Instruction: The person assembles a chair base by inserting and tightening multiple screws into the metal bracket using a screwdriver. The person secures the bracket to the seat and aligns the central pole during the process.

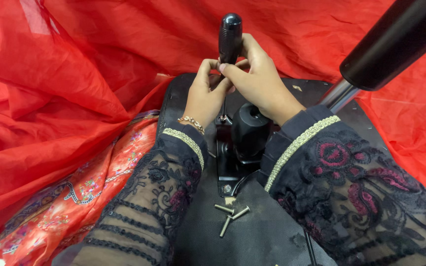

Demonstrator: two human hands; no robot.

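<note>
Screwdriver point(229, 37) stands upright at top centre of the frame, black ribbed handle up, thin shaft running down to a screw spot on the black metal bracket point(228, 170) at frame centre.

Left hand point(204, 93) sits just left of and below the handle, fingers curled in, fingertips pinching the shaft right under the handle. Gold bracelet point(191, 122) on that wrist.

Right hand point(260, 81) is right of the handle, touching it; thumb and forefinger pinch the lower end of the handle, other fingers wrapped behind it. Both hands meet at the tool, fingers overlapping.

Bracket lies on a flat black seat base point(252, 236) that fills lower centre. Black plastic knob point(250, 129) sits on the bracket, just right of the shaft, below the right wrist.

Three loose bolts point(230, 216) lie on the base at lower centre, below the bracket, well clear of both hands.

Black cylinder point(395, 42) with a chrome tube point(338, 96) comes in from upper right. Red cloth point(50, 98) covers the left and the top background; both sleeves are black lace.
</note>
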